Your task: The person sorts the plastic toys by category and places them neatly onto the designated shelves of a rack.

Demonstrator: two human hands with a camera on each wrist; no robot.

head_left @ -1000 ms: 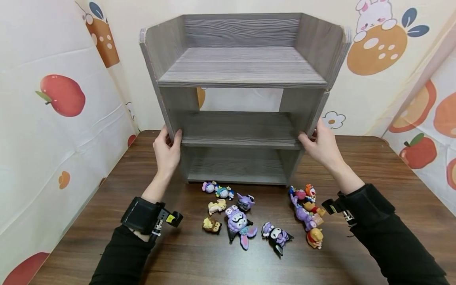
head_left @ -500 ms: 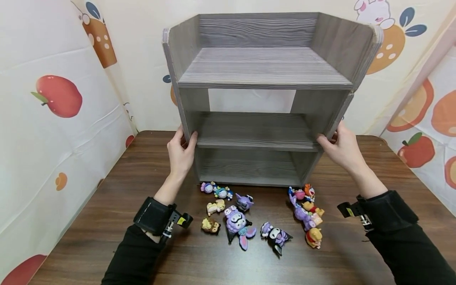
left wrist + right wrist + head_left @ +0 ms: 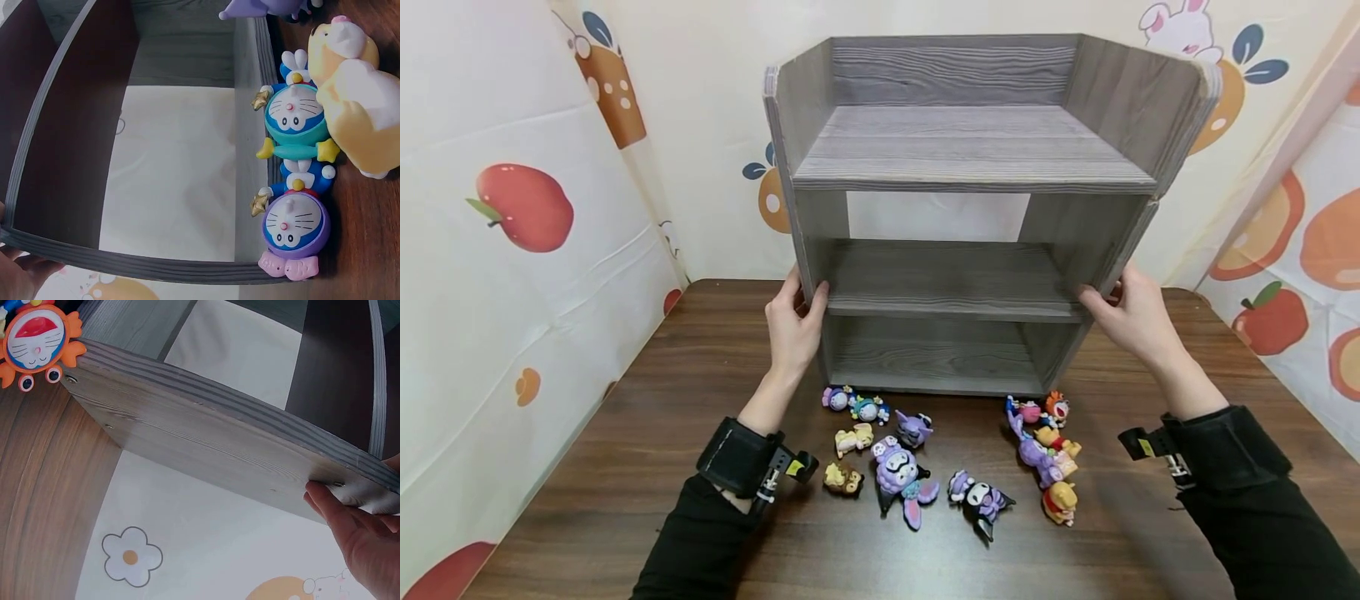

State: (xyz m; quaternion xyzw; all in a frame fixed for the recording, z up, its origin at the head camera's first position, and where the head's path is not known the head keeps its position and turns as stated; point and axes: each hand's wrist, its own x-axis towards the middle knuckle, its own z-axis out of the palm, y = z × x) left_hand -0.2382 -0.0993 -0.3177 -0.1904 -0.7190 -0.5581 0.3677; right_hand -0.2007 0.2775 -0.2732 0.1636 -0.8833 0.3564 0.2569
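A grey wood-grain shelf unit [image 3: 977, 150] stands on the brown table, its tiers facing me. My left hand [image 3: 793, 329] grips its left side panel at the height of the middle board, thumb at the front edge. On the opposite side panel, my right hand [image 3: 1135, 321] holds on at about the same height. In the right wrist view, fingertips [image 3: 322, 494] press the panel's outer face. Two blue cat figurines, one in a purple ring [image 3: 295, 222] and one in a teal ring [image 3: 297, 109], lie right along the unit's bottom front edge.
Several toy figurines lie before the shelf: a large purple one [image 3: 898, 467], a black-and-purple one [image 3: 981, 498], a brown one [image 3: 842, 479], and a cluster with a yellow bear [image 3: 1060, 500] at right. Fruit-printed cloth [image 3: 692, 100] hangs behind and on both sides.
The shelf unit has slid to the right with both hands gripping its sides, moving most in the first half second. The figurines stay where they were on the table.
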